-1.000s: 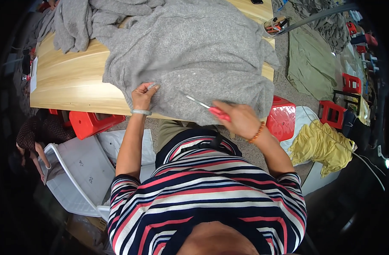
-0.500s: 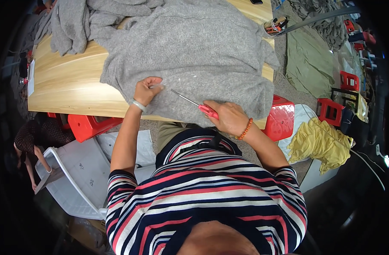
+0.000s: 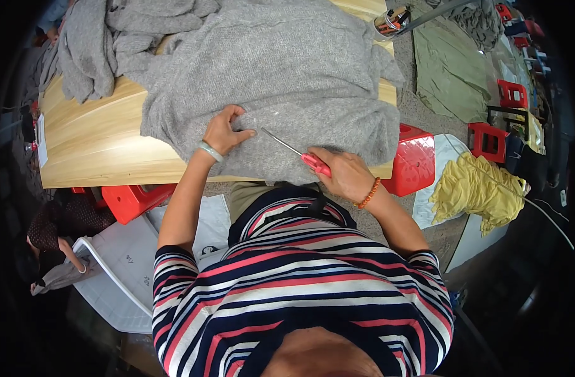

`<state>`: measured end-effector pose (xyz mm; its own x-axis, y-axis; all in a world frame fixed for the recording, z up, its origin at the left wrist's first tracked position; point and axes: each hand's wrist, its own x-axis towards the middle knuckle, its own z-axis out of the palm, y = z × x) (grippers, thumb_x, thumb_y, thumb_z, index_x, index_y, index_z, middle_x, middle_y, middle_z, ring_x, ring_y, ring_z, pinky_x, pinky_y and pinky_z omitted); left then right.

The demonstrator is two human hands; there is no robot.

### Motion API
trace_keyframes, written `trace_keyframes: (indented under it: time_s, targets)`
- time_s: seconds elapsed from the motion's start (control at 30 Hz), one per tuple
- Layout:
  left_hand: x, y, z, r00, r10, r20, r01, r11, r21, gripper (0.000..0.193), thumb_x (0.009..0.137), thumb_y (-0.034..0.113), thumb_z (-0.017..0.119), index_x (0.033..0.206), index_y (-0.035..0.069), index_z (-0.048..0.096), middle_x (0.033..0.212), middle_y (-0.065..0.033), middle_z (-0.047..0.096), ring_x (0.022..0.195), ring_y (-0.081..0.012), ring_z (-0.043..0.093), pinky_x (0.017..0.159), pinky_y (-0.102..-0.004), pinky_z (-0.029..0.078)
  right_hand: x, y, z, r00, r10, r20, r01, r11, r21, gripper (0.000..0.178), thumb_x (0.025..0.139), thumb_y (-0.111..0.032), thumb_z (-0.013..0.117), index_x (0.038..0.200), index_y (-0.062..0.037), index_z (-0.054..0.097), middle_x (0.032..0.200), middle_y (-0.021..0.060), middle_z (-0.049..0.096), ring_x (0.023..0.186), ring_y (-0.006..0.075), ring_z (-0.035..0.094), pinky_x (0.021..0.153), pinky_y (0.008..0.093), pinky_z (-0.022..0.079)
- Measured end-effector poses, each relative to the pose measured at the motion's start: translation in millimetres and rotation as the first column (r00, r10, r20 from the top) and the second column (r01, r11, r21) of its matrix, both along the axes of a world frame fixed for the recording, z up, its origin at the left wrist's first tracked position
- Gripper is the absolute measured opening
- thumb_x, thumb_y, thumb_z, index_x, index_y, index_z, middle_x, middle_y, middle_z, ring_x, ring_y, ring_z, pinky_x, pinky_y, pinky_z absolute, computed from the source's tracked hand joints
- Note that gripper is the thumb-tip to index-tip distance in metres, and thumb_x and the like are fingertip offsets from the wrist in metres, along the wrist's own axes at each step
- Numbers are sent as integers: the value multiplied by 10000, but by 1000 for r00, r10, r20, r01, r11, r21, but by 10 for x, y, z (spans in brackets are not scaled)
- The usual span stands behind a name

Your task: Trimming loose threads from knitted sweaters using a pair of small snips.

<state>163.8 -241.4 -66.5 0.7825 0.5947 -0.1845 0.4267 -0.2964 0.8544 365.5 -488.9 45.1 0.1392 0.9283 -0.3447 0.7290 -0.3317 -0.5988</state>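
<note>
A grey knitted garment (image 3: pixel 281 69) lies spread over the wooden table, its near edge folded and hanging at the table's front. My left hand (image 3: pixel 224 133), with a pale bangle at the wrist, rests on the knit. Its thumb and index finger stand apart, with nothing visible between them. In my right hand (image 3: pixel 347 178) is a red-handled tool (image 3: pixel 314 163) with a thin metal shaft; the fingers wrap round the handle. The shaft points up and left over the knit, its tip close to my left thumb. The exact form of the tip is too small to tell.
More grey knits (image 3: pixel 89 53) lie at the table's (image 3: pixel 80 141) far left. A cup of tools (image 3: pixel 390 24) stands at the far right corner. Red stools (image 3: pixel 415 160) flank me, and a grey-white plastic bin (image 3: pixel 121 276) stands at left, beside another person (image 3: pixel 55 229). Yellow cloth (image 3: pixel 476 188) lies at right.
My left thumb and index finger have spread apart. The tool's tip has shifted slightly relative to the left hand. The person at left now handles grey cloth by the bin, and the whole view has tilted slightly.
</note>
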Motion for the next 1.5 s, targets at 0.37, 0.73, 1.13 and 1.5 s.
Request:
trace_keyframes:
  time_s: [0.37,0.73,1.13,1.5]
  targets:
    - [79,-31,-77,996,13,-90,-14,1000,-9,223,758,129,777,886,-40,709,783,-182,689,690,-252,654,699,-338,509,-23,89,139,996,74,41,-69,992,-106,402,908,-301,624,1254,-96,608,862,238,687,788,427,667,734,517,528]
    - [314,-68,0,996,-82,30,82,997,4,319,815,190,780,1028,-33,699,884,-113,722,792,-136,642,735,-278,503,61,-117,69,1000,-24,17,25,999,-32,388,897,-249,627,1241,-72,595,864,239,686,800,424,667,729,494,533]
    - [581,-211,-124,999,-38,-40,32,991,-128,189,805,106,762,891,-55,712,742,-30,691,649,-72,536,613,-256,461,117,-264,182,992,-54,115,66,992,-105,388,895,-295,637,1214,-74,627,842,234,684,782,428,662,737,498,526]
    - [540,-221,-150,999,22,39,1,871,-491,162,894,84,688,997,-38,720,850,-3,698,745,-46,559,666,-230,470,254,-350,240,993,-99,63,105,989,-105,394,889,-272,646,1219,-59,620,858,243,678,774,431,655,708,496,521]
